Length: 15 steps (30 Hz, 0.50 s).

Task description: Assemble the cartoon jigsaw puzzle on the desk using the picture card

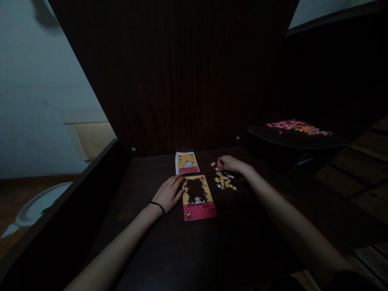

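A partly assembled jigsaw puzzle (198,213) lies flat on the dark surface, yellow above and pink below, with a gap in its middle. My left hand (169,191) rests with fingers stretched out at the puzzle's left edge; a black band circles the wrist. To the right, my right hand (228,163) is curled at the upper edge of a pile of loose puzzle pieces (224,181), mostly yellow with some white. Its fingertips are pinched together, and whatever is between them is hidden. A reference picture (188,163) of a white animal on yellow and pink lies just beyond the puzzle.
A tall dark wooden panel (188,81) rises behind the work surface. On a lower-lit curved shelf (291,137) at the right sits a heap of colourful small pieces (298,126). A raised dark side board (60,214) borders the left, with a pale oval object (42,204) beyond it.
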Tool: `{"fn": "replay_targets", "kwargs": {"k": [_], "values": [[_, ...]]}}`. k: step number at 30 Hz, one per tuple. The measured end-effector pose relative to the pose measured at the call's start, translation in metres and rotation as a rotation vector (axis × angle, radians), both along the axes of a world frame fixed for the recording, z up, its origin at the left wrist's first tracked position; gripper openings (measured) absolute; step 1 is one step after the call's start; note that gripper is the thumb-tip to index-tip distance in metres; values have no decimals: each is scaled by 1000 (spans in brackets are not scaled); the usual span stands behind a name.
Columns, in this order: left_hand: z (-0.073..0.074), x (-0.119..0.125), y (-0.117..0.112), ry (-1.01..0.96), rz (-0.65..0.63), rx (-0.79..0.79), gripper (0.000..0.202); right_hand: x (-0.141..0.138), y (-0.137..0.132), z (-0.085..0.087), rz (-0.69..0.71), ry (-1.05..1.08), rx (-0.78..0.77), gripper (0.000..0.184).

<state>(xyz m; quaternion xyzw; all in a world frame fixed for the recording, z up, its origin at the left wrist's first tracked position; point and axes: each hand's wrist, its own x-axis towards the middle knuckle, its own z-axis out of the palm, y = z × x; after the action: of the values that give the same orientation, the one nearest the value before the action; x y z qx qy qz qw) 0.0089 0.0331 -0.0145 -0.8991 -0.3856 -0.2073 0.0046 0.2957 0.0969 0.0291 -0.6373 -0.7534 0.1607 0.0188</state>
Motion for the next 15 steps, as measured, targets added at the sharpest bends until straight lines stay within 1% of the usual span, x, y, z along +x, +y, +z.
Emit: {"fn": "replay_targets", "kwargs": {"k": [7, 11, 15], "values": [[0, 0, -1, -7, 1, 6, 35, 2, -2, 7, 24, 53, -3, 7], [1, 1, -1, -3, 4, -12, 35, 0, -5, 15, 61, 282, -66, 8], [4, 1, -2, -19, -13, -1, 34, -11, -10, 24, 161, 490, -113, 13]]}}
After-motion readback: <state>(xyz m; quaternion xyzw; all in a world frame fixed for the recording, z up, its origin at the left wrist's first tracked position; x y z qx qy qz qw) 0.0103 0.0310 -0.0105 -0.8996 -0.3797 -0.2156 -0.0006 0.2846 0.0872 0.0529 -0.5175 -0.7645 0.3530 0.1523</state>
